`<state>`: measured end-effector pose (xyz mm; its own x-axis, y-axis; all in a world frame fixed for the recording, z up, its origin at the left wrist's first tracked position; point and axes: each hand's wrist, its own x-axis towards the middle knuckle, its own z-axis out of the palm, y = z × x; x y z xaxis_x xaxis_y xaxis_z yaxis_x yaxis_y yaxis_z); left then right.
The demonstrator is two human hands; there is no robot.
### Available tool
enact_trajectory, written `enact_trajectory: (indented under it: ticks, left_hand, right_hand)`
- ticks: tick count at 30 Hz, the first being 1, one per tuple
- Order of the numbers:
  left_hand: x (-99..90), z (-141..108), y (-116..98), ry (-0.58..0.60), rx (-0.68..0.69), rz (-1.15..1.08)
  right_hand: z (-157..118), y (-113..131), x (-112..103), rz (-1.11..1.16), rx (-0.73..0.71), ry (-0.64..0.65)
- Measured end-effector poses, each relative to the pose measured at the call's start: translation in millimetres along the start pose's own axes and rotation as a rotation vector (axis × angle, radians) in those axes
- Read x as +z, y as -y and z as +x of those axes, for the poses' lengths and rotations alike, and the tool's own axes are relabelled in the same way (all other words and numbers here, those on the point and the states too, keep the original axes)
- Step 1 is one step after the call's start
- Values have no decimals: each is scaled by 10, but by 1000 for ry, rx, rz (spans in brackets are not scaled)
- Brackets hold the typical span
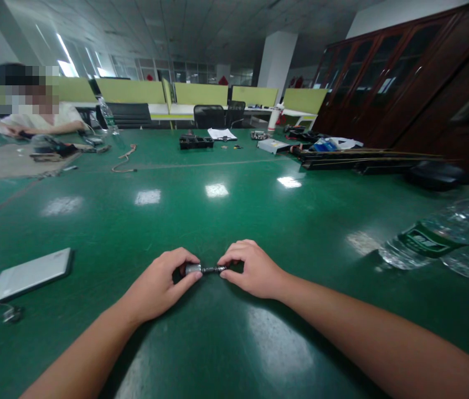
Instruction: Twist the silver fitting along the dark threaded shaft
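Note:
A small silver metal cylinder with a thin dark shaft (210,270) lies level just over the green table, between my two hands. My left hand (157,282) pinches the cylinder end between thumb and fingers. At the shaft's other end, the thumb and fingertips of my right hand (254,270) close on its tip. The fingers cover both ends in part, so the exact kind of part cannot be told.
On the left lies a white power bank (30,277) with a cable. Clear water bottles (429,241) are at the right. Farther back are a black tray (196,142), papers (221,134) and dark metal rails (342,159). A person (43,119) sits at the far left.

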<state>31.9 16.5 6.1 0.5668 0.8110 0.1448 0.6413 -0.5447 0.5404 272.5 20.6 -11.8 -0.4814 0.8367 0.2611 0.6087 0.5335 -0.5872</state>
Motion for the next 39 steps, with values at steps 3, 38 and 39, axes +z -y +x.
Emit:
enact_trajectory:
  ticks: [3,38,39]
  left_hand:
    - [26,-3,-56,14,12,-9]
    - [112,13,-156,10,70,-8]
    - [109,13,-159,12,79,-2]
  right_hand:
    - [-6,10,1,-2,-8,6]
    - [-14,19,-12,36,-178,51]
    - [-15,22,-13,38,-179,49]
